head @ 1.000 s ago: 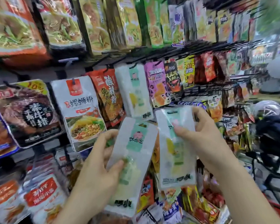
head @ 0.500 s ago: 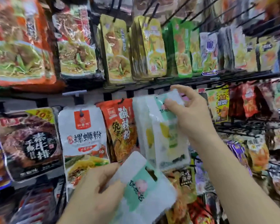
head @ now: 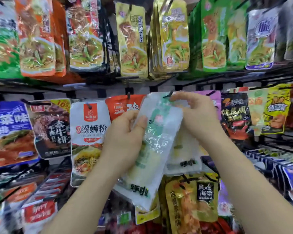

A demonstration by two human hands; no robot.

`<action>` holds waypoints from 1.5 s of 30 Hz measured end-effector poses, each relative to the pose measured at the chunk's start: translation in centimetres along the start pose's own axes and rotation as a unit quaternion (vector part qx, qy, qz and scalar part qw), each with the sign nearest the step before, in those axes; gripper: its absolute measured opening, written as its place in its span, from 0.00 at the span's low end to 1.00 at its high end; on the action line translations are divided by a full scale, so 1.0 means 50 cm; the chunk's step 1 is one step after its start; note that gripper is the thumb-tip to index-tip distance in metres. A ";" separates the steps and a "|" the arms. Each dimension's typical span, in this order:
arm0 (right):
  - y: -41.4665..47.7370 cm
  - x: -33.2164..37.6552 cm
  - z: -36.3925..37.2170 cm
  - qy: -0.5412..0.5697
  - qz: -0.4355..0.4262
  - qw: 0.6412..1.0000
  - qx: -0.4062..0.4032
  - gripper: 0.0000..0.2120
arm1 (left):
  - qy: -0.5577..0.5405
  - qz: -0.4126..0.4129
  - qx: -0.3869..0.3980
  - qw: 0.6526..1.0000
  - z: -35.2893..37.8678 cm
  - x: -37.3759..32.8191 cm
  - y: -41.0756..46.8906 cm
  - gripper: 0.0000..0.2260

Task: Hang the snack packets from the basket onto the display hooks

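Item: white snack packet [head: 152, 149], centre frame, top edge at the display hook [head: 167, 95].
Left hand [head: 125, 137]: grips its side.
Right hand [head: 196, 115]: pinches the top edge by the hook.
Handling: align hanging hole with hook tip, then slide back against the matching hung packet [head: 184, 159].

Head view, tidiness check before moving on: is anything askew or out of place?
Only the clear packet gripped by the left hand: it leans, its top pinched by the right hand at the hook, not yet hanging straight.
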State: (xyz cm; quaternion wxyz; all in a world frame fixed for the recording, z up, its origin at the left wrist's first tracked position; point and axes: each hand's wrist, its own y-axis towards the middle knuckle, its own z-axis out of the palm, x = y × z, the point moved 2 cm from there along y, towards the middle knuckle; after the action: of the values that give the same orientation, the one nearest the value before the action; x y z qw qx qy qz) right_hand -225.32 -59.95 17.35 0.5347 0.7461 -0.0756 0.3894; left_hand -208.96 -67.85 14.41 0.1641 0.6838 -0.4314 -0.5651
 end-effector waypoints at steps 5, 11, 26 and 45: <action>0.004 -0.005 0.003 -0.059 0.019 0.993 0.104 0.17 | -0.039 0.003 -0.025 0.999 0.013 0.002 0.022 0.16; -0.047 0.037 -0.046 -0.153 -0.092 0.983 -0.033 0.17 | -0.108 0.015 -0.027 0.994 0.022 -0.021 0.027 0.07; -0.033 0.024 -0.029 0.127 -0.009 0.991 -0.037 0.11 | -0.029 0.114 0.001 0.993 0.051 -0.063 0.034 0.23; -0.036 0.013 -0.034 -0.191 -0.116 0.975 0.000 0.19 | 0.188 0.072 0.104 0.974 0.046 -0.031 0.040 0.36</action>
State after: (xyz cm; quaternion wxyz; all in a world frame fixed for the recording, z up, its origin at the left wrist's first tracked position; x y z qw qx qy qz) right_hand -224.78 -57.54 16.66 0.5519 0.8105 -0.0895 0.1747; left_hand -211.83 -67.17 16.11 0.2107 0.7581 -0.4973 -0.3654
